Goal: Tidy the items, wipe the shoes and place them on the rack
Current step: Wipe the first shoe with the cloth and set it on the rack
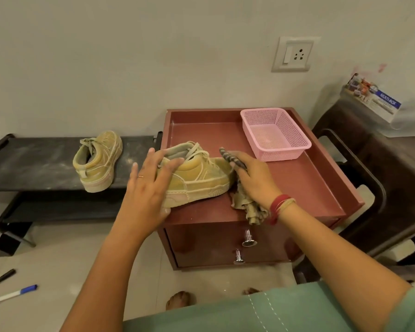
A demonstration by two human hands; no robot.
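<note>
Green garment (249, 312) below; left hand (145, 185) spread-fingered at shoe (201, 173) heel, right hand (254, 178) gripping cloth (247, 207) at toe.

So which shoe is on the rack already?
The shoe standing alone on the black rack, at the left. The other shoe sits on the red cabinet.

Tan shoe (201, 178) upright on cabinet (297, 183) beside cloth (247, 208), other shoe (98, 161) on rack (34, 164)

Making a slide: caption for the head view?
Right hand holds a cloth by a tan shoe on the red cabinet, left hand at its heel; second shoe on the rack.
</note>
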